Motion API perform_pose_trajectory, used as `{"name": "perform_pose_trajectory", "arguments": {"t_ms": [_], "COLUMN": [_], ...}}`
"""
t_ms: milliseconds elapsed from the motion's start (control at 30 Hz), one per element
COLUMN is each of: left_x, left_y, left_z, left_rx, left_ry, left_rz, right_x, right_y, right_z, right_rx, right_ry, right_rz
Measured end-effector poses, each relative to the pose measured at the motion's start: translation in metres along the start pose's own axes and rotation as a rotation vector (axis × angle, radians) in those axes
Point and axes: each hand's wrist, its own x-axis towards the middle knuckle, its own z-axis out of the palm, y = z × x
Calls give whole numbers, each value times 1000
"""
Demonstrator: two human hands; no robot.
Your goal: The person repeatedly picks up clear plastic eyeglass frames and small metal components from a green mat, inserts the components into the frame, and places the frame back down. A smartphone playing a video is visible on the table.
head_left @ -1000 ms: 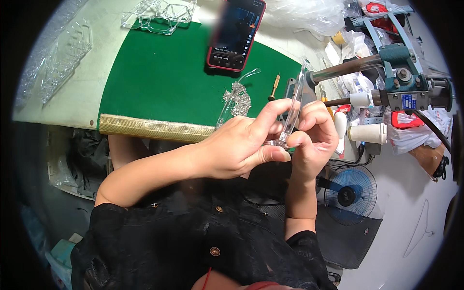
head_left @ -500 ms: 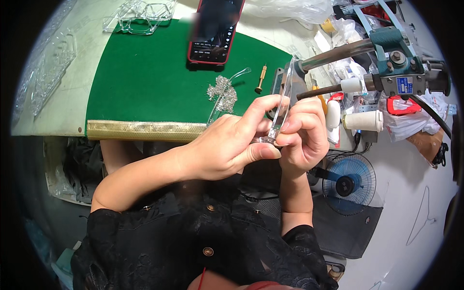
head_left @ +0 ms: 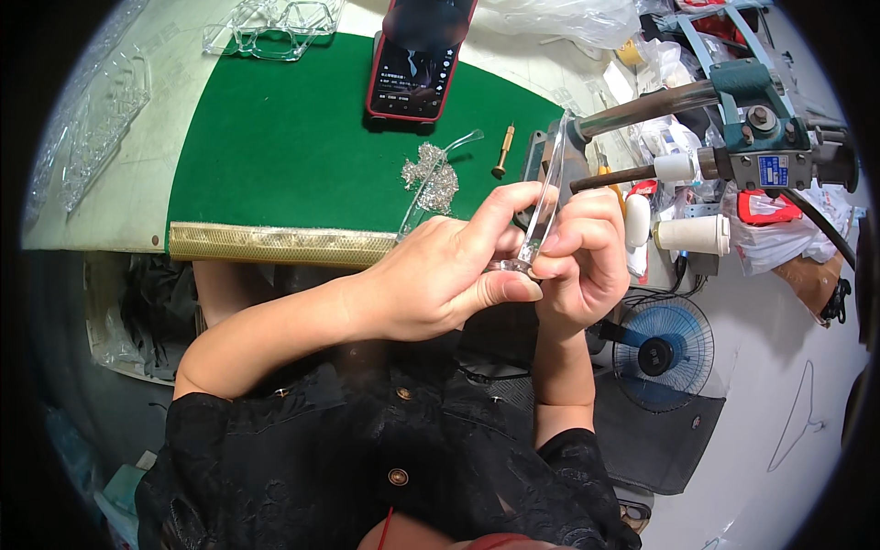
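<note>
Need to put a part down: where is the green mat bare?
Widest: left half of the green mat, between the clear frames and gold strip. Smaller: right of the phone, above the screwdriver. Crowded: the mat's right front, with the hands and shiny bits.

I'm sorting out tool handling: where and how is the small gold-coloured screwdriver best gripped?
Take the screwdriver probably at mid-handle, from above and its left: the handle is slender, its wider knob sits nearest the viewer, and the raised clear eyewear piece crowds the right.
</note>
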Motion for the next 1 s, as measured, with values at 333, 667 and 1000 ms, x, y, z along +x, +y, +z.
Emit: {"name": "perform_pose_trajectory", "arguments": {"t_ms": [333,667,1000], "left_x": [2,8,40], "left_y": [0,-2,-12], "left_z": [2,3,10], "left_rx": [-3,-6,287], "left_ry": [2,27,122], "left_rz": [22,61,232], "right_x": [0,-8,-19], "right_y": [4,4,7], "right_z": [0,-1,-17], "right_rx": [10,95,340], "right_ry": [5,118,114], "right_rz": [-36,143,406]}}
